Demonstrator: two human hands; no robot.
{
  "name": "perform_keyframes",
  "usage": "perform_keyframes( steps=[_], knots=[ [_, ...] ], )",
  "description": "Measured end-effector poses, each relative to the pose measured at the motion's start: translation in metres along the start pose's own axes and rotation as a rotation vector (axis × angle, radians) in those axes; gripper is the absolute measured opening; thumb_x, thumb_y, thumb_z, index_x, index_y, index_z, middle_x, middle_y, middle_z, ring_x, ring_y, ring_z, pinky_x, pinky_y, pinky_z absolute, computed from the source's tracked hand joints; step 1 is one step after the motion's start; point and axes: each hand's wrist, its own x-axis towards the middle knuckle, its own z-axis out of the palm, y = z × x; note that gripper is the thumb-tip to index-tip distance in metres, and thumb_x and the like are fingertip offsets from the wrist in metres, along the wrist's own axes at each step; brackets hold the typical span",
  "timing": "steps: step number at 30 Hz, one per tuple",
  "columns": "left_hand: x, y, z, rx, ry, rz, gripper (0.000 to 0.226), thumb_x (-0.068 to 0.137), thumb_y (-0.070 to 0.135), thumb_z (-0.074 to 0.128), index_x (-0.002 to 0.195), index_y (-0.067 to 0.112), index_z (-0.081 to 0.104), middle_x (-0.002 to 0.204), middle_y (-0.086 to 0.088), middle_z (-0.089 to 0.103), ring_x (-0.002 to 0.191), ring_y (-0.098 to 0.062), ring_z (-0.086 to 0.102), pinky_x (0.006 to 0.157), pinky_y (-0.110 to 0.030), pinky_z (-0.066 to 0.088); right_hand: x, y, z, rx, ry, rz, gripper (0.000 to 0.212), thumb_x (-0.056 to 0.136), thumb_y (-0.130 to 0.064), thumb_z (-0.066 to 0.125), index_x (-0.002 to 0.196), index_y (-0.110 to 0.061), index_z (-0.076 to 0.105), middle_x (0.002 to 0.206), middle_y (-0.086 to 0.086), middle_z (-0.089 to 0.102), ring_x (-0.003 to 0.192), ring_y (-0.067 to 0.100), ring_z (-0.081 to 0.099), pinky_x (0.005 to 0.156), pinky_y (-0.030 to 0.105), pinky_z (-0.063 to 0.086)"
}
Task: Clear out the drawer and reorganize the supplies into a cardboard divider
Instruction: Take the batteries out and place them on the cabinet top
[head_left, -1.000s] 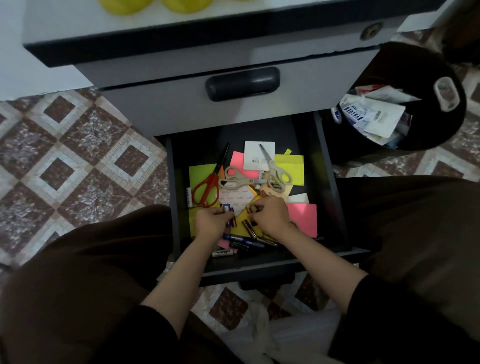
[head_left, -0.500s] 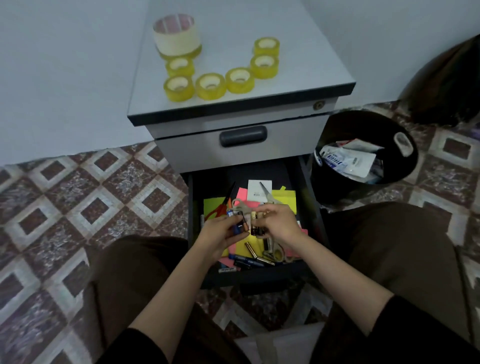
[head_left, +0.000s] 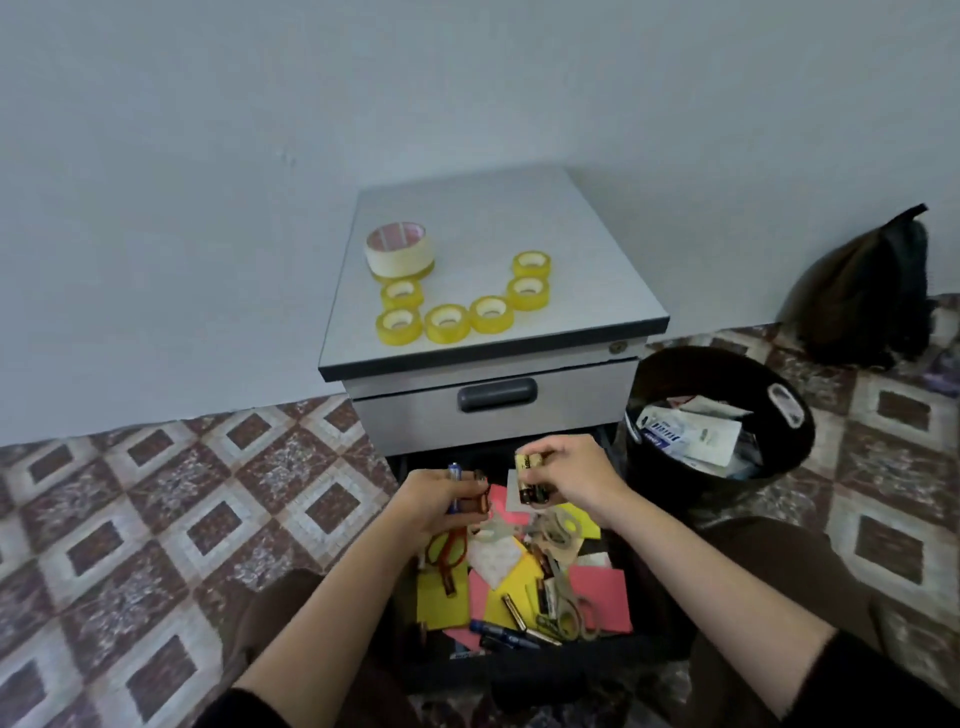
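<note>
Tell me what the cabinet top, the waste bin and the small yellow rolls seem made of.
Cabinet top: probably laminated board, matte pale grey with a dark edge band. Waste bin: likely plastic, smooth black wall with a moulded handle slot. Small yellow rolls: clear tape, glossy and translucent yellow, wound on pale cores.

left hand: curled round blue battery | right hand: pinches gold-black batteries | forearms: both extended forward, hands apart

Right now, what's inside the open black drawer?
In the open black drawer: red-handled scissors, beige-handled scissors, loose batteries, yellow paper sheets and pink paper sheets. The papers cover the drawer floor and the left hand and right hand hide its back, so anything there cannot be seen.
</note>
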Motion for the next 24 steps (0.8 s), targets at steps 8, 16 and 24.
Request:
perform_keyframes(
  steps=[8, 16, 24],
  knots=[
    [-0.006, 0.114, 0.001, 0.397, -0.062, 0.101, 0.026, 0.084, -0.006, 0.061, 0.060, -0.001, 0.050, 0.059, -0.013, 0.056, 0.046, -0.013, 0.061, 0.049, -0.025, 0.056, 0.022, -0.087, -0.020, 0.019, -0.087, -0.106, 0.024, 0.077, 0.006, 0.069, 0.097, -0.006, 0.069, 0.081, 0.009, 0.060, 0.068, 0.017, 0.058, 0.049, 0.025, 0.054],
    [0.021, 0.209, -0.006, 0.565, 0.033, 0.159, 0.012, 0.084, 0.003, 0.066, 0.083, -0.003, 0.055, 0.068, -0.010, 0.062, 0.054, -0.013, 0.061, 0.056, -0.030, 0.057, 0.067, -0.154, -0.033, 0.000, -0.124, -0.151, 0.019, 0.075, 0.007, 0.070, 0.087, -0.008, 0.067, 0.081, 0.007, 0.058, 0.068, 0.019, 0.059, 0.048, 0.026, 0.056],
    [0.070, 0.247, 0.002, 0.647, 0.106, 0.108, 0.019, 0.088, 0.007, 0.062, 0.099, 0.000, 0.048, 0.075, -0.009, 0.057, 0.062, -0.013, 0.056, 0.064, -0.027, 0.055, 0.133, -0.189, -0.033, -0.066, 0.011, -0.142, 0.016, 0.072, 0.003, 0.074, 0.082, -0.008, 0.069, 0.075, 0.008, 0.061, 0.058, 0.023, 0.061, 0.050, 0.028, 0.054]
  ],
)
